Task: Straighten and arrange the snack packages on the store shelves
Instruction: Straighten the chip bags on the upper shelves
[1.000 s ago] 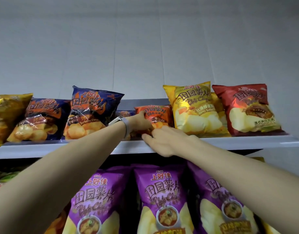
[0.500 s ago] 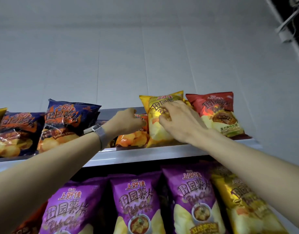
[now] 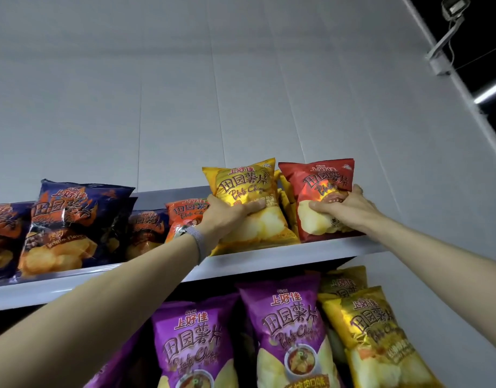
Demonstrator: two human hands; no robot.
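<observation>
Straightening is the step in hand, by my reading, and you are working at the right end of the white metal top shelf (image 3: 269, 260). Your left hand (image 3: 227, 217) grips the glossy yellow foil chip bag (image 3: 246, 183) low on its left side, with the thumb laid across the front and the fingers curled out of sight behind it. Your right hand (image 3: 344, 207) clutches the crinkly red foil chip bag (image 3: 319, 177) at mid-height, fingers pressed across its face and thumb hooked on its right edge. Both bags stand on the shelf side by side, leaning back, with more yellow packs showing between them. Left of your wrist a smaller orange chip bag (image 3: 185, 214) sits lower and further back. Beyond it, tall dark blue chip bags (image 3: 73, 214) lean at uneven angles. Next, I judge, you need to square the two held bags, faces forward and bottoms near the shelf lip, then release gently so neither slumps. Squeeze lightly, as these air-filled packs will probably slip or crush.
</observation>
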